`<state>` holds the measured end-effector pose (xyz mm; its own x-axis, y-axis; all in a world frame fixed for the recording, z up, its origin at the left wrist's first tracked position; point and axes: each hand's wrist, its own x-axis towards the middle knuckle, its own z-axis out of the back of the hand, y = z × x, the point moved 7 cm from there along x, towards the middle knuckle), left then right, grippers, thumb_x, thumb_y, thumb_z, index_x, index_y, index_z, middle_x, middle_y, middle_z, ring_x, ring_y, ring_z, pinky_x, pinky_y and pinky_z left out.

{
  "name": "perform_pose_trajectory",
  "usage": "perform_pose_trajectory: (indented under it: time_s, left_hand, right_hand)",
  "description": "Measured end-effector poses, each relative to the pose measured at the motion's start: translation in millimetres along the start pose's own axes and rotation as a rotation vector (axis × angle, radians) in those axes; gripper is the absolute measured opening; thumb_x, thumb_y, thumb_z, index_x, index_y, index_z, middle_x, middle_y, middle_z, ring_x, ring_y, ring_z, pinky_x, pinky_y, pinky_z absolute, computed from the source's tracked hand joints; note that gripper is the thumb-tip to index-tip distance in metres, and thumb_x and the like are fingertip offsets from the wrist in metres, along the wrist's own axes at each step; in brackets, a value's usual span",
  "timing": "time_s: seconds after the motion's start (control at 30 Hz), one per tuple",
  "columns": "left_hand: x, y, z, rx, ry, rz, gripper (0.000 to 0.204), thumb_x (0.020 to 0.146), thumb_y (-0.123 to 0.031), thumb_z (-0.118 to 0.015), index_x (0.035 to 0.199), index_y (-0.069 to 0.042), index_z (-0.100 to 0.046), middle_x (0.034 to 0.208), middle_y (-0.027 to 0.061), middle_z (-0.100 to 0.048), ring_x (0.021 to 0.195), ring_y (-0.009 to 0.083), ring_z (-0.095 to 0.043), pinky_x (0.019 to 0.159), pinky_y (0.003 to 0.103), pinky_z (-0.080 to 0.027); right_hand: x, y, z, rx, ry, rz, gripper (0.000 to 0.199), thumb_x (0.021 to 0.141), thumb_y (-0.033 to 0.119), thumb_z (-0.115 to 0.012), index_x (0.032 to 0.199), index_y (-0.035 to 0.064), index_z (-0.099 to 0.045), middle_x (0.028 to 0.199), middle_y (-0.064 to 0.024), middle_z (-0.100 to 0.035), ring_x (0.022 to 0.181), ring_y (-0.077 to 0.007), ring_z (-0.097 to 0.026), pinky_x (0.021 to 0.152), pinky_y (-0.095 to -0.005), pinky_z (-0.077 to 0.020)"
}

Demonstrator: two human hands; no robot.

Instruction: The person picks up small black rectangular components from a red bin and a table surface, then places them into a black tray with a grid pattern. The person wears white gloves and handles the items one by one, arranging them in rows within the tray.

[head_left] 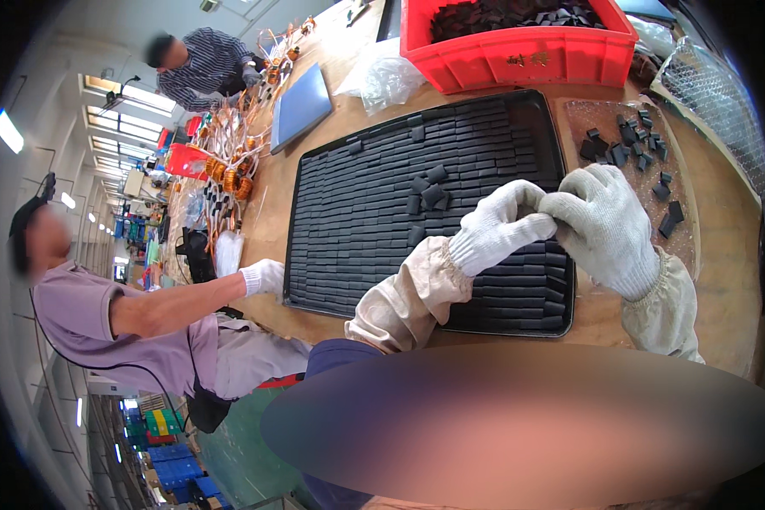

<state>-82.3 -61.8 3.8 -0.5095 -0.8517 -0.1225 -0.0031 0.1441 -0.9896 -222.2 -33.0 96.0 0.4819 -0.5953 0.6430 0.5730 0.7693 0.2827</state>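
Over the right side of the black tray (314,255), the person's two hands meet, both in white knit gloves with beige sleeve covers on the forearms. The left hand (501,229) and the right hand (608,225) press fingertips together at one spot just above the packed rows; whatever they pinch between them is hidden by the gloves, so I cannot tell what it is. Beneath them the tray is filled with neat rows of small black blocks (357,221), and a few loose ones (429,191) lie crooked on top near its middle. To the right, more loose black pieces (629,149) are scattered on a clear plastic sheet on the wooden bench (722,229). Beyond the tray stands a red bin (527,55) heaped with dark parts. At the tray's left edge, a co-worker's gloved hand (263,276) rests beside it.
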Motion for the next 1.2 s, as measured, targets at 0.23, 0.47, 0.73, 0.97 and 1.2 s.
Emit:
perform_pose_trajectory:
  time_s: [0.23,0.47,0.73,0.97,1.2]
  left_hand:
    - [-1.9,3.9,1.2,-0.153,0.104,0.061,0.036,0.097,-0.022,-0.071,0.124,-0.002,-0.059,0.112,0.0026,-0.066,0.099,0.0082,-0.06,0.09,0.027,-0.051]
    - [-1.6,5.7,-0.1,-0.129,0.176,0.071,0.041,0.096,-0.019,-0.071,0.13,-0.001,-0.058,0.118,0.0041,-0.065,0.106,0.0102,-0.06,0.095,0.028,-0.05]
    - [0.4,7.8,5.5,-0.006,0.105,0.058,0.036,0.098,-0.018,-0.068,0.128,0.0,-0.06,0.112,0.0043,-0.067,0.1,0.0102,-0.063,0.091,0.027,-0.052]
    - [0.7,7.0,11.3,0.013,0.011,0.103,0.027,0.1,-0.016,-0.065,0.123,-0.001,-0.063,0.101,0.0033,-0.068,0.091,0.009,-0.065,0.083,0.025,-0.055]
    - [-1.1,1.0,4.2,0.041,0.05,-0.049,0.025,0.101,-0.015,-0.064,0.121,-0.001,-0.064,0.098,0.0022,-0.068,0.088,0.008,-0.063,0.082,0.025,-0.054]
  right_hand:
    - [1.4,-2.8,-1.2,-0.015,0.025,-0.004,0.023,0.067,0.005,-0.075,0.088,0.0126,-0.068,0.083,-0.005,-0.057,0.082,-0.0271,-0.059,0.075,-0.0406,-0.0461]
    - [-0.4,-3.0,-4.3,-0.03,0.045,-0.001,0.023,0.068,0.004,-0.074,0.088,0.0127,-0.068,0.085,-0.0063,-0.058,0.083,-0.0283,-0.058,0.076,-0.041,-0.046]
    - [0.6,-6.5,-3.7,-0.019,0.051,-0.028,0.023,0.07,0.003,-0.073,0.09,0.0121,-0.068,0.085,-0.0067,-0.058,0.085,-0.0285,-0.059,0.078,-0.0409,-0.0468]
    - [-0.3,-18.8,8.3,0.234,-0.106,-0.212,0.019,0.078,0.002,-0.074,0.095,0.0049,-0.066,0.09,-0.0092,-0.066,0.086,-0.0286,-0.066,0.079,-0.0381,-0.0513]
    - [-16.2,-35.9,-19.7,0.615,-0.082,-0.53,0.015,0.086,0.002,-0.073,0.099,0.0008,-0.065,0.087,-0.0084,-0.066,0.08,-0.0151,-0.066,0.075,-0.0301,-0.0531]
